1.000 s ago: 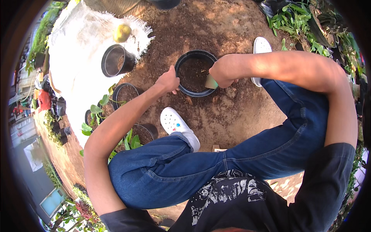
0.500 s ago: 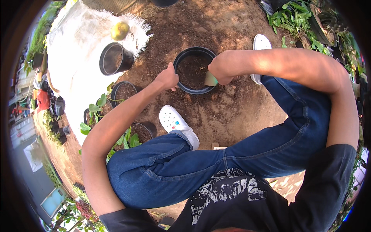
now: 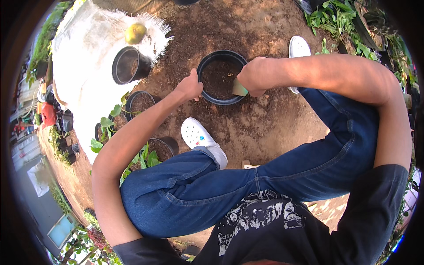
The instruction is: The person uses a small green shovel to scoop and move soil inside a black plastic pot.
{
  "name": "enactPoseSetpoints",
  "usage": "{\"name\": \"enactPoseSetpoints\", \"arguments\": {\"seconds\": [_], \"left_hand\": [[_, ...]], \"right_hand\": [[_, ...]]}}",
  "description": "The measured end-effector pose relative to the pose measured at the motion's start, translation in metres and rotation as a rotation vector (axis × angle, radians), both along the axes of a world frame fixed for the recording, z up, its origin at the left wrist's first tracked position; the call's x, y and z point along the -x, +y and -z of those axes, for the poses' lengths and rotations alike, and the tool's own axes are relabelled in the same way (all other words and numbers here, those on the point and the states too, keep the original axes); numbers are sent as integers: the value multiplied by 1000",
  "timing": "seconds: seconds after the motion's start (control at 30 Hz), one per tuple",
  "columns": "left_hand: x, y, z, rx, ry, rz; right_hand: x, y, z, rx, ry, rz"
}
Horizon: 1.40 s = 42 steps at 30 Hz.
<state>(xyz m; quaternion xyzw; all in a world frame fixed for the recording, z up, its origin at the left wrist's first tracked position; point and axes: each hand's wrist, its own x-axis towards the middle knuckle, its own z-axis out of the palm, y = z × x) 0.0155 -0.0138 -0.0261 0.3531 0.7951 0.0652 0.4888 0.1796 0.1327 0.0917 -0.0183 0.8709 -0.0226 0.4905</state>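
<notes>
A round black pot with dark soil inside stands on the dirt between my hands. My left hand grips its left rim, fingers closed against the outside. My right hand, at the pot's right side, is closed round a pale green, curved object that dips inside the rim; its full shape is hidden by the hand. My white clogs rest on the ground below the pot and to its right.
A white frayed sheet at the left carries a smaller black pot and a yellow-green round fruit. Soil-filled pots and leafy plants sit near my left arm. More greenery lines the upper right edge.
The whole scene has shifted slightly upward and left in the view. Both hands keep their places at the pot's rim, with little other visible movement.
</notes>
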Motion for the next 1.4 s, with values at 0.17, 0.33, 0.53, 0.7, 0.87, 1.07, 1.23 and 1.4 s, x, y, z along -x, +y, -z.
{"name": "enactPoseSetpoints", "arguments": {"seconds": [0.17,0.33,0.53,0.7,0.87,1.07,1.23,1.4], "left_hand": [[2,-2,6,-17,-6,2],[2,-1,7,-26,-13,6],[3,0,8,-19,5,24],[2,0,7,-16,0,24],[2,-1,4,-22,-4,25],[0,2,0,-11,0,35],[4,-2,9,-19,9,34],[0,0,5,-32,-5,27]], "right_hand": [[-3,-1,8,-9,24,-11],[-7,-2,7,4,85,-22],[-6,2,3,1,190,-29],[-9,5,10,48,177,43],[11,4,1,-20,95,31],[8,3,6,-30,34,16],[12,1,-3,-10,123,8],[10,7,8,-3,-30,118]]}}
